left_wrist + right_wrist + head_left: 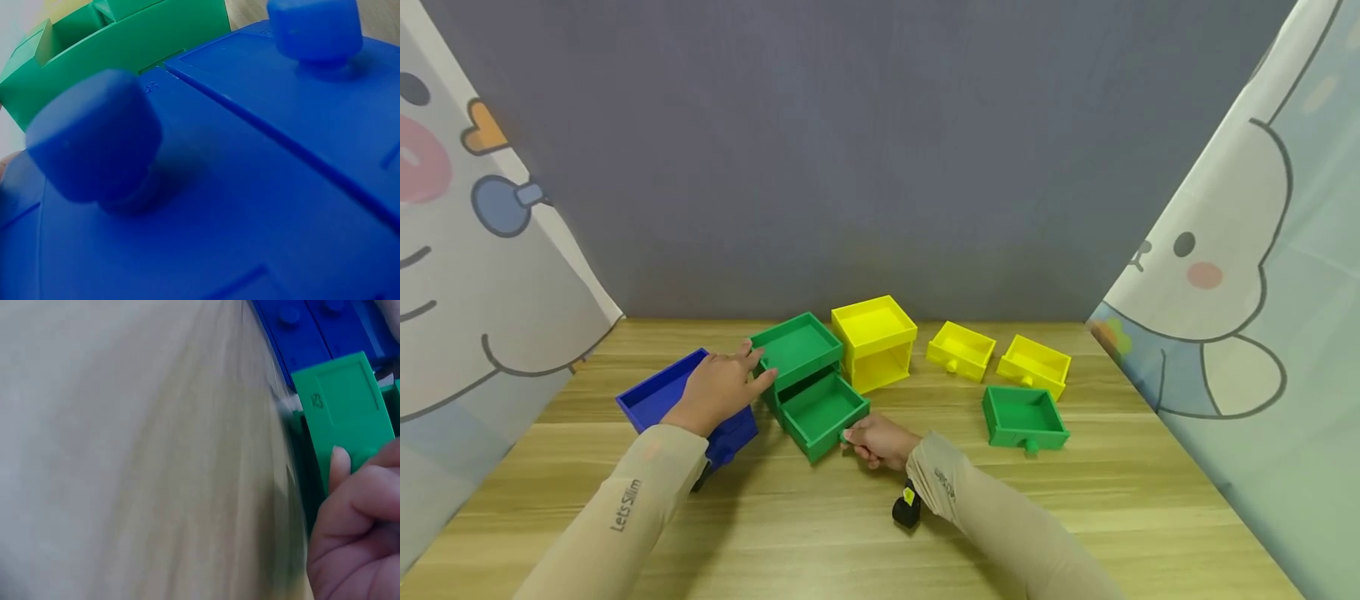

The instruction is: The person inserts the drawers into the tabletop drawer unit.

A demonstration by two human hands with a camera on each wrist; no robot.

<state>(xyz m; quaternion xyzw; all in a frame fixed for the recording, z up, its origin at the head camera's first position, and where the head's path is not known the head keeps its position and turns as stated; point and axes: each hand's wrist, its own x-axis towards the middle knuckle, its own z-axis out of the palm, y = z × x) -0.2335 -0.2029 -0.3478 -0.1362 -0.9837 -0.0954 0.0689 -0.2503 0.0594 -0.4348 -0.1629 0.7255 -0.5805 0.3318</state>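
Green drawer (822,412), half drawn out of the green cabinet (797,346), lies near the middle of the wooden table (820,533), open side up. Left to right: at about nine o'clock from it stands the blue cabinet (658,392), whose front with two round knobs fills the left wrist view (206,206). The left hand (718,387) rests on top of the blue cabinet, palm down, wrist raised, forearm in a beige sleeve; its fingers lie nearly straight and spread, the fingertips (766,377) reaching to the left edge of the green cabinet, and they curl round nothing. At about five o'clock from the green drawer the right hand (880,442) lies low over the table, knuckles up, fingers curled; it pinches the drawer at its front near corner. In the right wrist view the thumb (340,465) presses flat against the green drawer front (344,406); the knob itself is hidden by the hand. At one o'clock from the green cabinet, touching it, stands the yellow cabinet (874,342). Further right lie two yellow drawers (961,350) (1034,364), side by side, and at five o'clock from them a loose second green drawer (1024,417), knob toward the viewer.
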